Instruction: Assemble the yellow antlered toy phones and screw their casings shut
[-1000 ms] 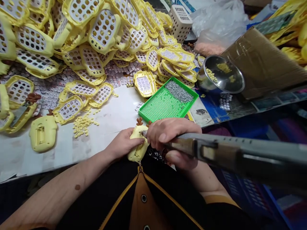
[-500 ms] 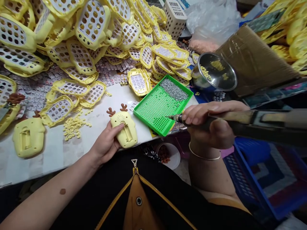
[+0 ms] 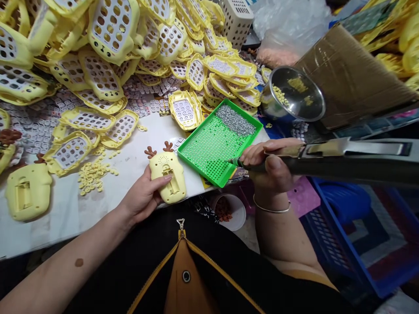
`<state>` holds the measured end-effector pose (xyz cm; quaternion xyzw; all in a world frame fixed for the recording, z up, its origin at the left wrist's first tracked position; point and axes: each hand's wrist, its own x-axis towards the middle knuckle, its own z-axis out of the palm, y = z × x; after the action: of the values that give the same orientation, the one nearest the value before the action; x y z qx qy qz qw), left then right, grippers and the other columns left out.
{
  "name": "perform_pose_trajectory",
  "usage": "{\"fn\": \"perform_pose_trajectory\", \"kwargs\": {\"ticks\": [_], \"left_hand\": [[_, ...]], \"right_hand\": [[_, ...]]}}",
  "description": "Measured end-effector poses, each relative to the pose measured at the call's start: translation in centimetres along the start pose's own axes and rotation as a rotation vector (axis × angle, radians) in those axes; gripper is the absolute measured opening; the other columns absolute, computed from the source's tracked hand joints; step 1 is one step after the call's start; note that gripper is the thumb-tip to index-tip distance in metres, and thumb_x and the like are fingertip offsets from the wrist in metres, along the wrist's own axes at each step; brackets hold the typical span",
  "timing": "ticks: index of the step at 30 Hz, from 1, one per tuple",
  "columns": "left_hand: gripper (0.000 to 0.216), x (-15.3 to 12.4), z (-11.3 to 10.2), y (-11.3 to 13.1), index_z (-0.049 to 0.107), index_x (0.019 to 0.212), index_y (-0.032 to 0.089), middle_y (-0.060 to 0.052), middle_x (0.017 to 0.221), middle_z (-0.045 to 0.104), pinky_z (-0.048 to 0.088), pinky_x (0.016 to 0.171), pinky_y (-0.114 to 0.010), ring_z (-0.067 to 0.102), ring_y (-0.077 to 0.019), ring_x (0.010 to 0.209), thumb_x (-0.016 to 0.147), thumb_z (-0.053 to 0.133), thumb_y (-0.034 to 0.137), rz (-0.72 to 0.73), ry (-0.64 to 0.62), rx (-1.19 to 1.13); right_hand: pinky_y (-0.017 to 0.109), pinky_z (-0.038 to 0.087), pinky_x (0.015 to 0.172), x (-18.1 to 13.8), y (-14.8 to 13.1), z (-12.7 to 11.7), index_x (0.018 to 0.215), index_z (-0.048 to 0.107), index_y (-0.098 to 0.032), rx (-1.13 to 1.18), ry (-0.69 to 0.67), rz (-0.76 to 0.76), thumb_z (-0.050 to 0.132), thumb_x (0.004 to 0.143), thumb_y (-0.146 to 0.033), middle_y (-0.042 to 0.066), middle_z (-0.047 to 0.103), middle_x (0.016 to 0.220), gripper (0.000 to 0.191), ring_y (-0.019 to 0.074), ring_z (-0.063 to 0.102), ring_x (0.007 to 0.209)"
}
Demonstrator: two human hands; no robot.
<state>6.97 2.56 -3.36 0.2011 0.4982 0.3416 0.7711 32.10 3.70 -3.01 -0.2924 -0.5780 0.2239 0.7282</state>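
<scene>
My left hand (image 3: pixel 145 192) is closed around a yellow toy phone (image 3: pixel 167 168) with brown antlers. Its back faces up, the thumb lying over the uncovered battery compartment. In my right hand (image 3: pixel 270 163) is a power screwdriver (image 3: pixel 343 161) held level, its bit pointing left over the lower right part of a green perforated tray (image 3: pixel 199 146). A heap of small silver screws (image 3: pixel 235 120) fills the tray's far end. Whether a screw sits on the bit is too small to tell.
Another antlered toy phone (image 3: pixel 29 192) lies at the left beside loose yellow buttons (image 3: pixel 93 174). Yellow front shells (image 3: pixel 113 26) are piled behind. A steel bowl (image 3: pixel 294 93) and a cardboard box (image 3: pixel 347 78) stand at the right; a blue crate (image 3: pixel 340 244) is below.
The screwdriver and my right hand have shifted slightly left, staying over the tray. My left hand keeps its hold on the toy phone. The whole view has moved a little.
</scene>
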Motion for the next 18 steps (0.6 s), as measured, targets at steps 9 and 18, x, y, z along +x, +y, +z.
{"fn": "perform_pose_trajectory", "kwargs": {"ticks": [9, 18], "left_hand": [[0.050, 0.1, 0.4, 0.1, 0.054, 0.123, 0.028, -0.004, 0.117, 0.068, 0.060, 0.087, -0.047, 0.069, -0.0217, 0.099, 0.078, 0.070, 0.012, 0.047, 0.056, -0.066], [0.051, 0.0, 1.0, -0.4, 0.052, 0.120, 0.028, -0.005, 0.118, 0.066, 0.056, 0.090, -0.057, 0.067, -0.0253, 0.103, 0.076, 0.072, 0.011, 0.088, 0.113, -0.147]], "right_hand": [[0.027, 0.046, 0.040, 0.1, -0.5, -0.2, 0.083, 0.063, -0.026, -0.029, -0.012, 0.106, 0.072, 0.078, -0.038, -0.008, 0.052, 0.053, 0.015, 0.0110, 0.051, 0.042], [0.033, 0.053, 0.046, -1.5, -5.6, 4.9, 0.096, 0.068, -0.021, 0.270, -0.183, 0.139, 0.067, 0.081, -0.031, -0.003, 0.058, 0.057, 0.018, 0.0145, 0.058, 0.047]]}}
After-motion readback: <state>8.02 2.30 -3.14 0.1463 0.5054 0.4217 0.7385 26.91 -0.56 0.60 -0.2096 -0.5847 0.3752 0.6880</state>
